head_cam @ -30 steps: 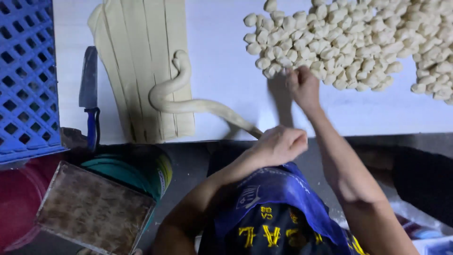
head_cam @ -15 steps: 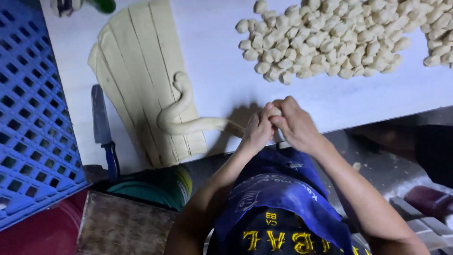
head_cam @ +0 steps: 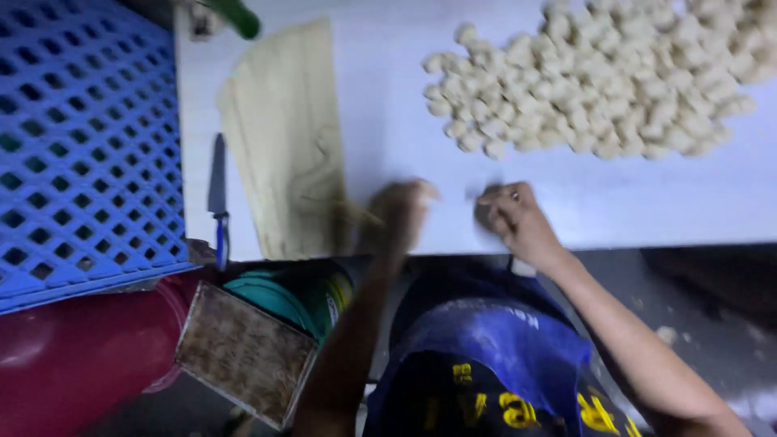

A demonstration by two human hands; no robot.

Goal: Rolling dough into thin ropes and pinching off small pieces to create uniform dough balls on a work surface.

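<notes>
The frame is motion-blurred. My left hand [head_cam: 401, 212] is at the near edge of the white table [head_cam: 380, 121], closed on the end of a dough rope [head_cam: 356, 214]. The rope runs left to a slab of pale dough cut into long strips [head_cam: 279, 137]. My right hand [head_cam: 514, 218] is a short way to the right, fingers curled on a small dough piece. A big pile of small dough pieces [head_cam: 599, 81] lies further back on the table, beyond my right hand.
A blue-handled knife [head_cam: 217, 202] lies left of the dough slab. A blue perforated crate [head_cam: 81, 146] fills the left side. Below the table edge are a red basin [head_cam: 65, 356], a brown block [head_cam: 243, 352] and a teal container [head_cam: 299, 295]. A green bottle [head_cam: 235, 16] stands at the back.
My hands were together at the rope's end half a second ago and have pulled apart, the right moving to the right. The view has shifted, so the table sits lower.
</notes>
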